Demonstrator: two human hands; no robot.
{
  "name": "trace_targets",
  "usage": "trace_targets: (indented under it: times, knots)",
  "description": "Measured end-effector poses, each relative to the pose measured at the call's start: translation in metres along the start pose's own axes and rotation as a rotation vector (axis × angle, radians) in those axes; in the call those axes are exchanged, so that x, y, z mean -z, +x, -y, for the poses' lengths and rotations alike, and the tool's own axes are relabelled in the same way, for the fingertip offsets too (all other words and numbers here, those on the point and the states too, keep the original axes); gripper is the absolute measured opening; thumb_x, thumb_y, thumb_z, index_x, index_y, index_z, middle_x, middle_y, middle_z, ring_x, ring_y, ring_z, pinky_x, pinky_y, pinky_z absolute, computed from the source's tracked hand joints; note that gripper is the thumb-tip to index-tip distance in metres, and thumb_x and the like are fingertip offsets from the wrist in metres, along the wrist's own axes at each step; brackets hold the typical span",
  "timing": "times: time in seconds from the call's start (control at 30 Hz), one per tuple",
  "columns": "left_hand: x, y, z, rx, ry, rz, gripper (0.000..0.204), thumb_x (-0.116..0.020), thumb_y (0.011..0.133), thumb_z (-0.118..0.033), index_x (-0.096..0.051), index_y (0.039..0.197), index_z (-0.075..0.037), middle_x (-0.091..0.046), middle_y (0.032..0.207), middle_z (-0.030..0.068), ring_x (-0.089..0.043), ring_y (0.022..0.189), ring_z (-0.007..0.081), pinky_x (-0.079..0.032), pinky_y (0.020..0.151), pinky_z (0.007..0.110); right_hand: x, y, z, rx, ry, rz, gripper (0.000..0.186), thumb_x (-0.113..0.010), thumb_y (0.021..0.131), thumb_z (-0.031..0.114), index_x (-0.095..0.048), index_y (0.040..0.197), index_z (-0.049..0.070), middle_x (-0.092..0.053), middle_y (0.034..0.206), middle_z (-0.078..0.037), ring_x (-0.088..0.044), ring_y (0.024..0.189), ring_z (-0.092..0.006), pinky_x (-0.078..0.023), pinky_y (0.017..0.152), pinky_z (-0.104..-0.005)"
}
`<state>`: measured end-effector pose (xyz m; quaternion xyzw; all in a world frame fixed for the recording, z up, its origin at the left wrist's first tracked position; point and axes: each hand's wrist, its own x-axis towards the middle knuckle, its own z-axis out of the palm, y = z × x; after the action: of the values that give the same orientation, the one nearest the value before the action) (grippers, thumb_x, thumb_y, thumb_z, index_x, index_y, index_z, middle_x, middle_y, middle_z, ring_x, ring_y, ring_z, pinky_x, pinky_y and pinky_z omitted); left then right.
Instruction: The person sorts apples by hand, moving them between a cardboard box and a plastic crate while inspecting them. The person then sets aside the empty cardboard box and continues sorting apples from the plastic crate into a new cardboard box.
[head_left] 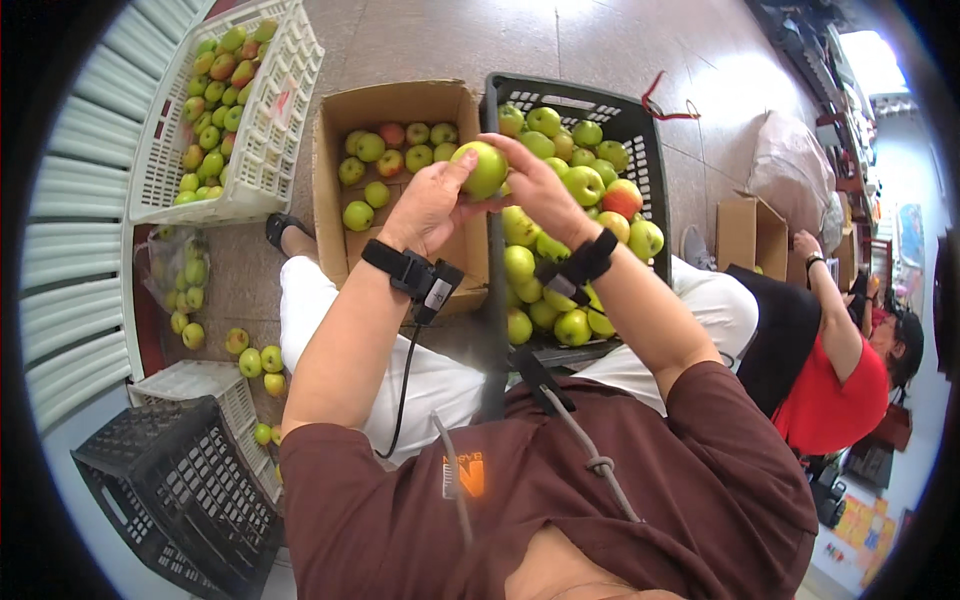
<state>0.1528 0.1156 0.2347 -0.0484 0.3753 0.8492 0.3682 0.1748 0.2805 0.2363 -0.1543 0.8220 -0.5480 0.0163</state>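
My left hand [428,200] and my right hand [537,187] both grip one yellow-green apple [484,172], the left thumb on its face and the right fingers over its top and side. It is held above the join of a cardboard box [394,98] and a black plastic crate [575,90]. The box holds several green and reddish apples [369,148], spread loosely over its bottom. The crate, at the right, is heaped with several apples [583,185], mostly green, some red-flushed. Black straps with small devices and cords are round both my wrists.
A white crate of apples [297,70] stands upper left, a bag of apples [183,270] and loose apples [249,362] below it. Empty-looking black [170,480] and white crates sit lower left. A co-worker in red [830,395] is at the right beside another carton [740,235].
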Motion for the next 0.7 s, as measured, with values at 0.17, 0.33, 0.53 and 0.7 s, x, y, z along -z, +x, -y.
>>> trace_targets:
  times: [0.17,0.33,0.53,0.7]
  knots:
    - [0.008,-0.001,-0.016,-0.013,0.107,0.015,0.029,-0.043,0.095,-0.021,-0.048,0.115,-0.001,-0.055,0.108,0.0093,-0.057,0.097,0.0196,-0.051,0.081,0.033,0.022,0.035,0.011,-0.407,0.548,0.238,0.062,-0.063,0.075,0.008,-0.033,0.129,0.005,-0.053,0.108,-0.009,-0.057,0.087,-0.0146,-0.050,0.073,-0.0254]
    - [0.009,-0.008,-0.042,-0.167,0.006,-0.118,0.027,-0.047,0.093,-0.022,-0.050,0.110,-0.001,-0.055,0.106,0.0111,-0.058,0.093,0.0223,-0.050,0.077,0.033,0.038,0.072,-0.018,-0.452,-0.120,-0.080,0.056,-0.071,0.073,0.019,-0.047,0.120,0.002,-0.061,0.098,-0.008,-0.059,0.082,-0.0130,-0.049,0.070,-0.0244]
    - [0.030,-0.016,-0.078,-0.373,-0.147,-0.196,0.027,-0.051,0.090,-0.019,-0.049,0.103,0.004,-0.056,0.105,0.0185,-0.055,0.102,0.0289,-0.049,0.084,0.039,0.055,0.062,-0.125,-0.462,-0.659,0.074,0.066,-0.074,0.061,0.028,-0.050,0.117,0.002,-0.060,0.105,-0.020,-0.056,0.101,-0.0335,-0.044,0.088,-0.0377]
    - [0.044,-0.021,-0.083,-0.388,-0.168,-0.193,0.028,-0.051,0.089,-0.018,-0.048,0.104,0.005,-0.055,0.106,0.0195,-0.055,0.104,0.0292,-0.048,0.086,0.040,0.062,0.053,-0.134,-0.609,-0.453,0.182,0.059,-0.069,0.068,0.030,-0.053,0.120,0.005,-0.060,0.107,-0.018,-0.059,0.099,-0.0264,-0.046,0.085,-0.0326]
